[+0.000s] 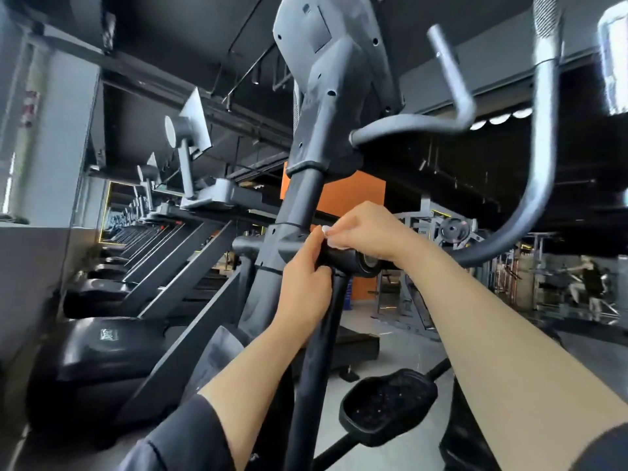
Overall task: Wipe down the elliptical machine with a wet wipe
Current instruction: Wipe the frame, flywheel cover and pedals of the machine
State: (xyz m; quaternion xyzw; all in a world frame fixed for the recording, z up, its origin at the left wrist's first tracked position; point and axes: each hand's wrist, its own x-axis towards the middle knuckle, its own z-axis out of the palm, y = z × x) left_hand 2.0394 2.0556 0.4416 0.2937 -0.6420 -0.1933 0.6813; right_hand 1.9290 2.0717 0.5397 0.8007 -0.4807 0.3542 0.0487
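The elliptical machine point(299, 212) rises in the middle of the view, a dark grey column with its console high above. At mid height a black pivot hub point(350, 261) sticks out to the right of the column. My right hand point(367, 232) lies over the top of this hub and pinches a small white wet wipe point(327, 230), of which only bits show between the fingers. My left hand point(306, 283) grips the hub's left end from below, thumb up beside the wipe. Below hang the black swing arm point(316, 362) and a foot pedal point(387, 402).
A curved grey handlebar point(540, 171) sweeps up on the right, a fixed grip bar point(452, 96) above it. A row of treadmills point(136, 266) runs along the left wall. Weight racks point(452, 232) and a person on a machine point(591, 283) stand far right.
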